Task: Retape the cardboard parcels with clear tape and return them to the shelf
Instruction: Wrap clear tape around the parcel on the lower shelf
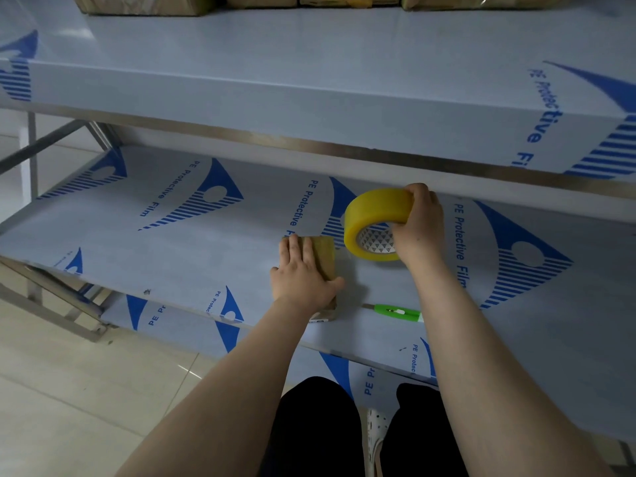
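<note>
Nearest, a green cutter [395, 310] lies ready. At its eleven o'clock the left hand [303, 273], fingers straight, pins the small parcel [325, 256] to the lower shelf [172, 256], probably steadying it for taping. At the parcel's two o'clock the right hand [418, 225] curls its fingers round the tape roll [373, 222].

parcel [323, 256]: mostly under left hand [303, 275]
upper parcels [261, 0]: cut by top edge
cutter [395, 310]: tail hidden — behind right forearm [457, 325]
</note>
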